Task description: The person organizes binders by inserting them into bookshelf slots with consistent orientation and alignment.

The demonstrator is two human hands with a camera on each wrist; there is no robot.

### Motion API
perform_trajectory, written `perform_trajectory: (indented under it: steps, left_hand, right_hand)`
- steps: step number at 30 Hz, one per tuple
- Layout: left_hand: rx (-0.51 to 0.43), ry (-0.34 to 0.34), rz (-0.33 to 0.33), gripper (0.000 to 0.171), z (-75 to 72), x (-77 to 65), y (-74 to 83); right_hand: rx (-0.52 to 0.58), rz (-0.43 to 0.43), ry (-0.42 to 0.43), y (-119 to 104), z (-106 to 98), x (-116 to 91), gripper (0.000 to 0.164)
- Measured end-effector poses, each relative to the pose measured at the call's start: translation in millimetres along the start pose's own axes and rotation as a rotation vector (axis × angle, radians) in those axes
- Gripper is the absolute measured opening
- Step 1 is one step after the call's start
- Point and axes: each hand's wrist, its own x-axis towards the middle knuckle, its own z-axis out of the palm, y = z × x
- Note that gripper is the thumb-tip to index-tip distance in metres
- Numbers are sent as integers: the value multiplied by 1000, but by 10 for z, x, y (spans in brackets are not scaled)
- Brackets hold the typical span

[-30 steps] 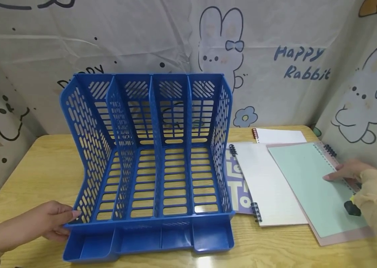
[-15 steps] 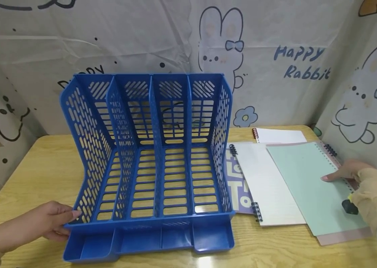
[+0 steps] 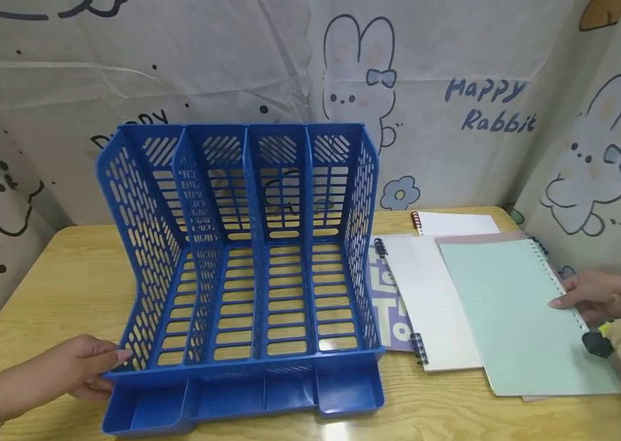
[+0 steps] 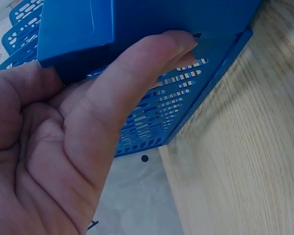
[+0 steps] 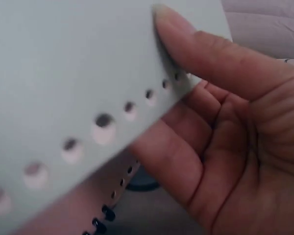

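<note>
Left hand (image 3: pixel 90 365) grips near left corner of glossy blue plastic rack (image 3: pixel 253 245), four slatted bays behind shallow trays, on wood-grain table (image 3: pixel 68 275). Rack's right wall partly hides purple lettered booklet (image 3: pixel 382 312); white-paged notebook (image 3: pixel 437 306) with black coils overlaps it, red-coiled pad (image 3: pixel 456 222) behind. Smooth pale-green punched sheet (image 3: pixel 509 306), pinched at perforated edge by right hand (image 3: pixel 599 295), covers most of pink notebook (image 3: pixel 470 238). Creased rabbit-print cloth (image 3: pixel 206 73) backs scene.

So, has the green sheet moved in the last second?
Yes: in the head view, the lower end of the green sheet has swung left, toward the blue organizer, covering more of the white notebook.
</note>
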Motion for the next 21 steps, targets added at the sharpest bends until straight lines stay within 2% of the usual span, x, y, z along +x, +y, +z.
perform_trajectory:
  steps: [4,7,11,14,17,21]
  left_hand:
    - [-9,-9,22,69,-13,7,-24]
    - [-11,-18,13,65,-37,40,-37]
    - [-16,-25,-30,42,-36,43,-13]
    - [-18,-19,-45,43,-22,24,15]
    - [2,-15,-7,62,-36,-1,2]
    - [27,-5,24,63,-49,-46,-29]
  right_hand:
    - [17,-28,-36,47,-13,-97,17]
    - [58,-55,-45,46,-27,-191,18]
    - [82,-96,-26,32,-67,-312,18]
    - [66,-128,15,25,-97,-405,25]
    - [49,-161,59,20,-93,-499,28]
    - [32,-227,95,40,-35,-605,29]
